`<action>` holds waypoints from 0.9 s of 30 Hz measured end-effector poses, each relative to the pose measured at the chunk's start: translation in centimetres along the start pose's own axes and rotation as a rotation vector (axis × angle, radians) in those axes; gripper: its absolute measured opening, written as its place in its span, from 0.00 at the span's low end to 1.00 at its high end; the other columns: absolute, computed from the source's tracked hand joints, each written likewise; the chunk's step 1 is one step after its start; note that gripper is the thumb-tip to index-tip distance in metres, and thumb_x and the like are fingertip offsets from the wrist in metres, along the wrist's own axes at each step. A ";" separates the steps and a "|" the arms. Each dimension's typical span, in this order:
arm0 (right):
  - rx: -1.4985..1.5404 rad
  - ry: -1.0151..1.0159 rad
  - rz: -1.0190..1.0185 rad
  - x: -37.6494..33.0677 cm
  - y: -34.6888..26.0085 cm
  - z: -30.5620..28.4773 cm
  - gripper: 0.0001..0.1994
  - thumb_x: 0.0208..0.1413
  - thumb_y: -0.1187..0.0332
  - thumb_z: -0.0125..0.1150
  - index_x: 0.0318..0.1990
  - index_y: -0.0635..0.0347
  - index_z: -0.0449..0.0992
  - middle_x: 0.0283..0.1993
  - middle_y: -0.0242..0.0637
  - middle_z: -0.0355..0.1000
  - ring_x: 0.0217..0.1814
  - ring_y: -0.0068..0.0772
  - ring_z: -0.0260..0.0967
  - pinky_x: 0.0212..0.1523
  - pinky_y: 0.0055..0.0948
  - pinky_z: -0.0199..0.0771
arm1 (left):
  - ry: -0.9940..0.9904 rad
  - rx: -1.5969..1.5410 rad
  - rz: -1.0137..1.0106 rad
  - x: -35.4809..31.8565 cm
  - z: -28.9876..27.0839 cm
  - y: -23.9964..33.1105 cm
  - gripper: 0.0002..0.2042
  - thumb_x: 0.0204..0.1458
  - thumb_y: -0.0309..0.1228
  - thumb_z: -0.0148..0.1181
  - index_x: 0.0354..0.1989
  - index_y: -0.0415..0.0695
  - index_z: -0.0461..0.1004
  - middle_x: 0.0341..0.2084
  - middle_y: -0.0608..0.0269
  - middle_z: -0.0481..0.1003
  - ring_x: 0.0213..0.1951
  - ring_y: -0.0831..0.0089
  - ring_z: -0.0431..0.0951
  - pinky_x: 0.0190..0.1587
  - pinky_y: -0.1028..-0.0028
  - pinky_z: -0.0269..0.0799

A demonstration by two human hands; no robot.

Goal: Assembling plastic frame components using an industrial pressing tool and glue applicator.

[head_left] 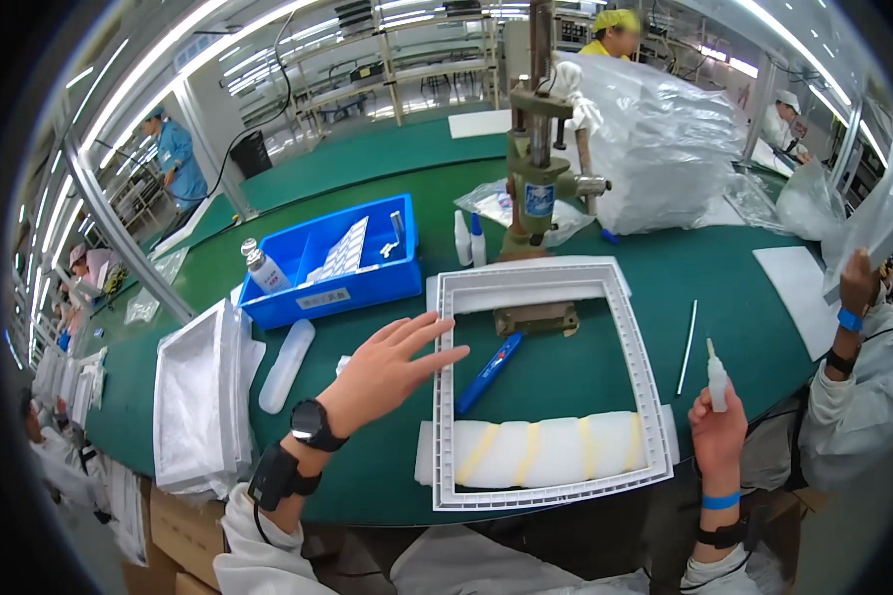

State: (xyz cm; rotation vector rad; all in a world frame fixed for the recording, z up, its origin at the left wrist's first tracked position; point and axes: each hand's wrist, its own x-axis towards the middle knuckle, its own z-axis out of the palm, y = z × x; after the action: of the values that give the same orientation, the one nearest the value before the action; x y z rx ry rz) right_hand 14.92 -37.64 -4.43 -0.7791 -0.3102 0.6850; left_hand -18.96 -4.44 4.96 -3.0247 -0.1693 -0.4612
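Observation:
A white rectangular plastic frame lies on the green bench, its near side over a white foam pad with yellow tape bands. My left hand is open, fingers spread, with the fingertips at the frame's left side; whether they press on it I cannot tell. To the right of the frame, my right hand is closed round a small white glue bottle, nozzle pointing up. Inside the frame's opening a blue pen-shaped tool lies slantwise. A thin white stick rests between the frame and my right hand.
Behind the frame stands a green bench press. A blue divided bin holds a bottle and papers. White stacked frames and a clear elongated case are at left. Bagged parts pile up behind. At right, a co-worker's hand holds a wrapped panel.

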 end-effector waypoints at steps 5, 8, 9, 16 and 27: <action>0.201 0.062 0.077 0.4 -0.1 0.2 0.12 0.67 0.62 0.48 0.51 0.59 0.67 0.34 0.35 0.67 0.32 0.28 0.63 0.34 0.28 0.65 | -0.119 0.114 0.271 1.5 -0.2 -1.8 0.18 0.51 0.25 0.58 0.52 0.54 0.72 0.59 0.61 0.68 0.64 0.63 0.66 0.64 0.63 0.64; 0.192 0.038 0.079 0.5 0.0 -0.1 0.13 0.66 0.61 0.51 0.52 0.57 0.68 0.34 0.34 0.67 0.33 0.27 0.63 0.35 0.27 0.65 | -0.151 0.204 0.426 1.8 -0.8 -1.6 0.13 0.50 0.25 0.57 0.45 0.50 0.69 0.50 0.63 0.72 0.60 0.64 0.69 0.65 0.65 0.64; 0.187 0.018 0.095 0.5 0.0 -0.3 0.14 0.65 0.61 0.52 0.53 0.56 0.68 0.34 0.34 0.68 0.33 0.26 0.64 0.35 0.26 0.65 | -0.151 0.213 0.440 1.8 -1.1 -1.2 0.13 0.50 0.25 0.57 0.45 0.50 0.69 0.50 0.63 0.72 0.60 0.64 0.69 0.65 0.65 0.64; 0.180 0.016 0.091 0.6 0.0 0.0 0.14 0.64 0.60 0.53 0.51 0.56 0.69 0.33 0.32 0.68 0.32 0.25 0.65 0.36 0.27 0.66 | -0.097 0.196 0.564 0.4 -3.1 4.2 0.05 0.53 0.30 0.56 0.37 0.45 0.69 0.37 0.63 0.74 0.49 0.66 0.76 0.63 0.63 0.66; 0.301 0.036 -0.001 0.6 0.2 -0.2 0.12 0.66 0.60 0.50 0.47 0.57 0.69 0.34 0.31 0.68 0.34 0.24 0.63 0.35 0.26 0.65 | -0.140 -0.127 0.213 -4.7 -3.9 12.4 0.10 0.53 0.35 0.62 0.35 0.43 0.69 0.27 0.66 0.68 0.32 0.71 0.73 0.30 0.74 0.70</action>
State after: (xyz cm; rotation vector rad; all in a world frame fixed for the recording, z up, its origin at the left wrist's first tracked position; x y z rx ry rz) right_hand 15.39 -37.30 -4.70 -0.5033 -0.1691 0.6969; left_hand -23.02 -17.57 6.54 -3.1503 0.1801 -0.2514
